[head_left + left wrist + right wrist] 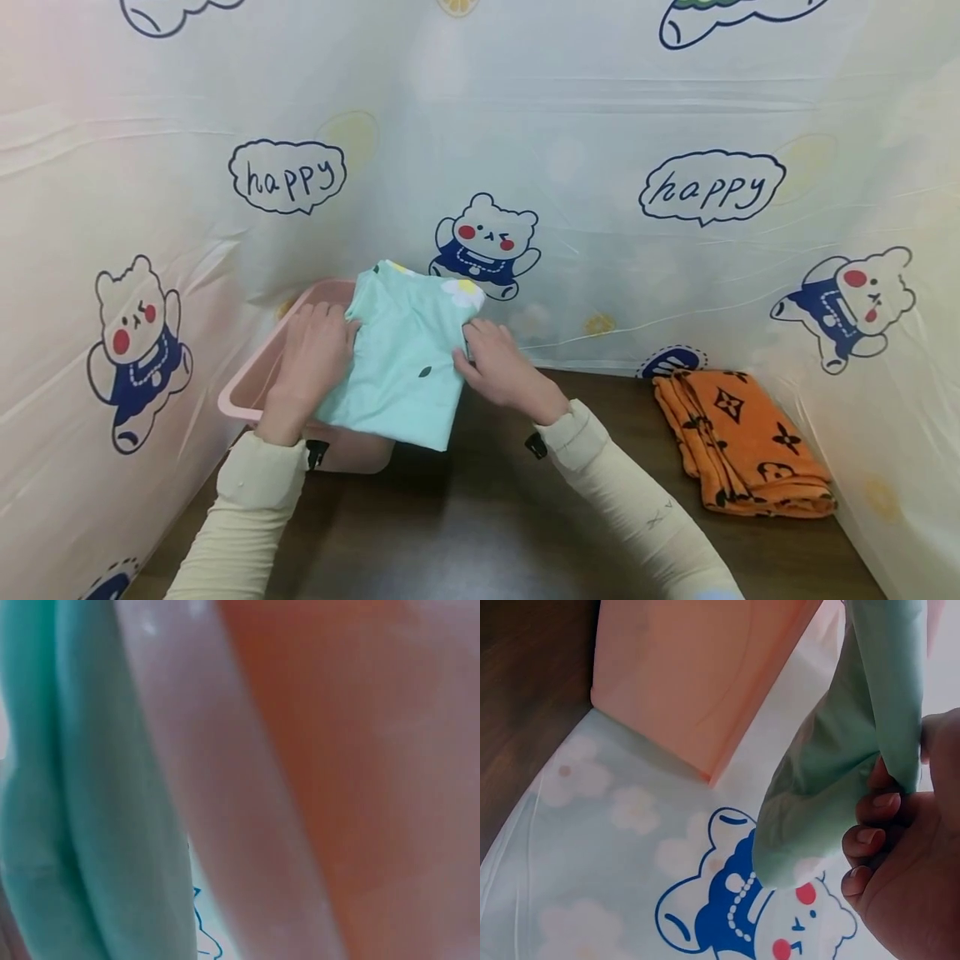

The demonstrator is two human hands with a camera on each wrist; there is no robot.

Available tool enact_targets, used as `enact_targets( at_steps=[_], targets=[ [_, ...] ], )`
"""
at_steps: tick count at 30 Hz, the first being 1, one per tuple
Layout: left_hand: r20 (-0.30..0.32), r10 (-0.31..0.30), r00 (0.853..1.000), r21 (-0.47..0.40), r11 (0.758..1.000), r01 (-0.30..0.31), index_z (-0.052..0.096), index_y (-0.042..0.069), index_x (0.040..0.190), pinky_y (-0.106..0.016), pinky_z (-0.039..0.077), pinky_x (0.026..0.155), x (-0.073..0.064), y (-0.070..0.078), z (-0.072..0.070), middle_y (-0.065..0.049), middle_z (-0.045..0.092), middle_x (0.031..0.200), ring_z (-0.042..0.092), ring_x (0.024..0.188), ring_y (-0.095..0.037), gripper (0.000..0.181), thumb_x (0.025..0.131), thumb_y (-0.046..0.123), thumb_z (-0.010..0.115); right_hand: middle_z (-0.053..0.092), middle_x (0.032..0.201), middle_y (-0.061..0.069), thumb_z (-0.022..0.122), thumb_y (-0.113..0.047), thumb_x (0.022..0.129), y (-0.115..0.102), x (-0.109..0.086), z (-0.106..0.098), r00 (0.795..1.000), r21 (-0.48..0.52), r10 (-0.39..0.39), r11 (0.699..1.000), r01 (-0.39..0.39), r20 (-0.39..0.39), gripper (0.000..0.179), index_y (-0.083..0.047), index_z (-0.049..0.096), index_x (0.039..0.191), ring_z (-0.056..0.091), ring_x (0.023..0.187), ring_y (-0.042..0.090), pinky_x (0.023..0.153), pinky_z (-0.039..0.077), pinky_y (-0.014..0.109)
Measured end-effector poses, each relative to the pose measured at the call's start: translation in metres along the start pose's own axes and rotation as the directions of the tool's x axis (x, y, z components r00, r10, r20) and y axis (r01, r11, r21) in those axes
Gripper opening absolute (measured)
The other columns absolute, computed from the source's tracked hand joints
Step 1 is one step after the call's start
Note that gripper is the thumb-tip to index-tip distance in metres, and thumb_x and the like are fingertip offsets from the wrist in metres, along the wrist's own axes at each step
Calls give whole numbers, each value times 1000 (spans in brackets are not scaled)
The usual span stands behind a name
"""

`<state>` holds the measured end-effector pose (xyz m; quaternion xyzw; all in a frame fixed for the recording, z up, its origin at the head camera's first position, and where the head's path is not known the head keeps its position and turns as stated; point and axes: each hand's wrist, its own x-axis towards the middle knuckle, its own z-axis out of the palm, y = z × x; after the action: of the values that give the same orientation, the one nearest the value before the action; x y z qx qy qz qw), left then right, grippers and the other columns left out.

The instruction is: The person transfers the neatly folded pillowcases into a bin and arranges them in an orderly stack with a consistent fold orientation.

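Note:
In the head view a folded mint-green cloth (405,358) with white daisies and dark leaves is held up, partly over a pink plastic bin (243,410). My left hand (311,350) grips its left edge above the bin; its fingertips are hidden from the head view. At the opposite edge my right hand (502,362) pinches the cloth between thumb and curled fingers. The right wrist view shows that hand (907,847) on the hanging green cloth (817,780). Close up in the left wrist view are the cloth (120,787) and the bin's pale rim (225,787).
A folded orange cloth (742,442) with black motifs lies at the right of the dark brown table (480,533). Pale printed sheeting (570,250) with cartoon bears and "happy" bubbles hangs around the back and sides, just behind the bin.

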<state>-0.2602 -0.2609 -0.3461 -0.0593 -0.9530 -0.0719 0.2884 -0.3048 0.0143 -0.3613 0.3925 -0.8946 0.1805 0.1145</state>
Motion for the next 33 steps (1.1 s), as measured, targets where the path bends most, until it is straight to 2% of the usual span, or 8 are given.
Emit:
enact_targets(
  at_steps=[8, 16, 20, 26, 33],
  targets=[
    [-21, 1, 1000, -6, 1000, -1, 55, -11, 85, -49, 40, 77, 2, -11, 2, -19, 49, 74, 51, 77, -38, 31, 102, 15, 58, 48, 95, 2, 45, -33, 108, -7, 8, -4, 1000, -40, -21, 999, 21, 5, 25, -9, 52, 109, 45, 93, 17, 81, 37, 33],
    [-25, -23, 999, -20, 1000, 23, 56, -13, 89, -55, 41, 84, -1, -18, 3, -26, 55, 83, 53, 86, -43, 32, 102, 15, 57, 49, 99, 4, 46, -30, 108, -10, 14, 2, 999, -77, -50, 996, 50, -7, 26, -6, 53, 115, 44, 93, 20, 84, 39, 32],
    [-24, -28, 999, -16, 1000, 27, 55, -12, 87, -55, 40, 85, -2, -22, 3, -26, 55, 83, 51, 84, -43, 31, 102, 15, 57, 49, 98, 4, 46, -30, 108, -12, 17, 5, 998, -67, -58, 996, 56, -15, 26, -6, 53, 113, 44, 93, 20, 84, 38, 33],
    [-3, -55, 998, -17, 998, 55, 56, -13, 90, -55, 40, 78, -3, -28, 2, -27, 56, 84, 50, 82, -43, 32, 103, 16, 57, 48, 98, 4, 45, -31, 108, -14, 21, 8, 998, -68, -62, 996, 60, -15, 27, -6, 53, 114, 44, 96, 20, 86, 38, 33],
    [34, -90, 995, -58, 994, 92, 58, -15, 98, -57, 41, 79, -4, -35, 1, -30, 57, 90, 51, 89, -45, 33, 104, 17, 54, 47, 98, 4, 45, -32, 108, -16, 26, 11, 997, -80, -72, 994, 71, -11, 27, -6, 53, 114, 44, 98, 20, 87, 38, 33]
  ],
)
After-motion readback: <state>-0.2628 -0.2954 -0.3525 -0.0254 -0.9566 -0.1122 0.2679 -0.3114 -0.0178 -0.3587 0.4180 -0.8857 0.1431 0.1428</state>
